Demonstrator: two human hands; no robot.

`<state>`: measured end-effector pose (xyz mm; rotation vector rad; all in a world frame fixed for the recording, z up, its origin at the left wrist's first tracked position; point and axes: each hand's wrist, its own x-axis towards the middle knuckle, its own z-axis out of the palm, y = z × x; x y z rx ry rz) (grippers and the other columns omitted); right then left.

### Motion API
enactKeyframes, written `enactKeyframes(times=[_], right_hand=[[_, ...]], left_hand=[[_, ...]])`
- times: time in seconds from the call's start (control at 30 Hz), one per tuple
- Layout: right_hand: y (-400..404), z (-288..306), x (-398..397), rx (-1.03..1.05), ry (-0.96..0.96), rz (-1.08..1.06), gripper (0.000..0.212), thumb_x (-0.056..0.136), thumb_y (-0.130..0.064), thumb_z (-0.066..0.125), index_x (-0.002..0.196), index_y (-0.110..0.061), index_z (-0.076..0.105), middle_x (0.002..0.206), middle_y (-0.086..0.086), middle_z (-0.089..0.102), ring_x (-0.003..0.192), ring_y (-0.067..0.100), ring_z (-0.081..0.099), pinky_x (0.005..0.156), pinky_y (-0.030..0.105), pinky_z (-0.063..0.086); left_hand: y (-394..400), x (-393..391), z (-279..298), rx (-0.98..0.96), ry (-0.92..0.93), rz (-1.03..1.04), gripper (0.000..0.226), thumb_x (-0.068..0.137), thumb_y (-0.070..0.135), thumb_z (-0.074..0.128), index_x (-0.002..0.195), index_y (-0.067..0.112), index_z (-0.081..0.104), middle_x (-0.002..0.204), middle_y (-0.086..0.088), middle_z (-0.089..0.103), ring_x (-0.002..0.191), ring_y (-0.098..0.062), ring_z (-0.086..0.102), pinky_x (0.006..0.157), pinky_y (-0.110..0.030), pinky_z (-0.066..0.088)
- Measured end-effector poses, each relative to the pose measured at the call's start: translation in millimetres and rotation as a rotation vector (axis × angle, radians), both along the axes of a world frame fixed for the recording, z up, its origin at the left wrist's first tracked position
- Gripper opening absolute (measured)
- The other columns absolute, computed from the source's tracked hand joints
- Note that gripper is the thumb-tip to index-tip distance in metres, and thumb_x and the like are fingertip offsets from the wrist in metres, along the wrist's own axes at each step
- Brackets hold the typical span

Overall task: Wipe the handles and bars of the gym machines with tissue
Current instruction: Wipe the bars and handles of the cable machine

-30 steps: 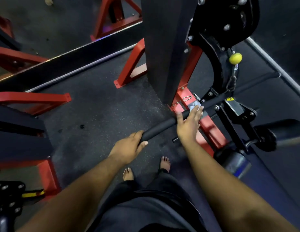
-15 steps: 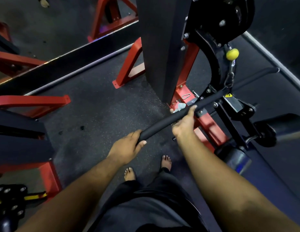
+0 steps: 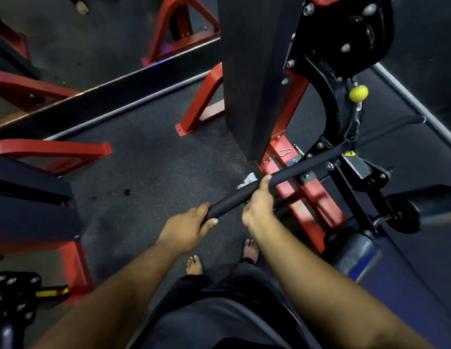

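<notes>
A person's left hand (image 3: 186,229) grips the near end of a black padded bar (image 3: 290,173) on a red-framed cable machine (image 3: 290,157), while the right hand (image 3: 258,204) curls its fingers round the bar, white tissue (image 3: 249,180) bunched beneath them.

Person, seen from the head camera looking down.
Arms: both forearms bare from the lower frame edge to the wrists; no sleeves in view, no watch, band or bracelet.
Hands: left hand (image 3: 186,229) and right hand (image 3: 258,206) bare, no gloves, no rings that can be made out; short fingernails show on the left thumb and one right finger.
Legs: dark, loose-fitting trousers (image 3: 219,306), charcoal to black, with soft folds, reaching to the ankles.
Feet: left foot (image 3: 195,265) and right foot (image 3: 250,250) bare, toes visible past the trouser hems.
</notes>
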<state>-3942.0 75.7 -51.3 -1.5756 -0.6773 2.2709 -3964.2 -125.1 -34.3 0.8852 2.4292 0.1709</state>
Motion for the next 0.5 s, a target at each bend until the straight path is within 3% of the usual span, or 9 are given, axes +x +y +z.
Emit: enactKeyframes(times=[0.07,0.13,0.3,0.33,0.4,0.47,0.5], right_hand=[[-23.4,2.8,12.7,0.020,-0.020,0.151,0.042,0.102,-0.055,0.050,0.116,-0.018,0.063,0.103,0.002,0.073,0.093,0.020,0.070,0.080,0.034,0.057],[-37.6,2.7,28.4,0.091,0.010,0.206,0.029,0.106,-0.043,0.049,0.111,-0.017,0.061,0.101,0.002,0.071,0.092,0.019,0.070,0.077,0.032,0.058],[-21.6,-4.6,56.1,0.406,-0.029,0.001,0.017,0.108,-0.015,0.050,0.099,-0.014,0.065,0.092,0.009,0.071,0.085,0.019,0.071,0.072,0.033,0.058],[-12.3,-9.3,59.1,0.549,-0.085,0.023,0.017,0.107,-0.016,0.051,0.101,-0.016,0.067,0.096,0.008,0.072,0.090,0.021,0.071,0.076,0.034,0.057],[4.8,-16.8,62.9,0.957,-0.220,0.262,0.023,0.107,-0.019,0.052,0.121,-0.015,0.070,0.124,0.010,0.071,0.120,0.024,0.065,0.099,0.034,0.052],[12.9,-27.2,62.6,1.276,-0.289,0.593,0.035,0.108,-0.019,0.047,0.140,-0.014,0.060,0.152,0.008,0.052,0.146,0.026,0.041,0.122,0.038,0.030],[11.8,-30.6,62.8,1.356,-0.328,0.709,0.038,0.109,-0.020,0.044,0.145,-0.015,0.056,0.159,0.007,0.044,0.151,0.028,0.030,0.125,0.042,0.018]], left_hand=[[-7.2,-3.6,-2.2,0.011,0.010,0.005,0.060,0.099,0.070,0.022,0.146,0.034,0.033,0.121,0.002,0.065,0.091,-0.021,0.066,0.073,-0.040,0.055],[-14.0,-7.3,-2.4,0.017,0.014,0.006,0.061,0.097,0.072,0.021,0.144,0.035,0.036,0.119,0.003,0.065,0.091,-0.020,0.066,0.072,-0.040,0.055],[-29.9,-5.6,-4.5,0.022,0.030,0.007,0.060,0.096,0.075,0.018,0.139,0.037,0.036,0.111,0.006,0.065,0.090,-0.016,0.064,0.071,-0.038,0.054],[-34.5,-5.2,-5.4,0.029,0.031,0.014,0.059,0.097,0.074,0.020,0.140,0.036,0.037,0.113,0.006,0.066,0.094,-0.017,0.064,0.073,-0.038,0.054],[-44.8,-4.0,-7.4,0.029,0.029,0.025,0.058,0.099,0.071,0.023,0.143,0.035,0.036,0.120,0.005,0.065,0.100,-0.018,0.064,0.075,-0.037,0.053],[-54.4,-3.8,-8.0,0.020,0.011,0.036,0.058,0.102,0.067,0.026,0.147,0.033,0.035,0.128,0.004,0.062,0.104,-0.018,0.064,0.076,-0.037,0.052],[-59.7,-4.7,-7.8,0.024,-0.003,0.043,0.058,0.103,0.065,0.027,0.150,0.032,0.033,0.134,0.004,0.060,0.108,-0.019,0.063,0.078,-0.037,0.052]])
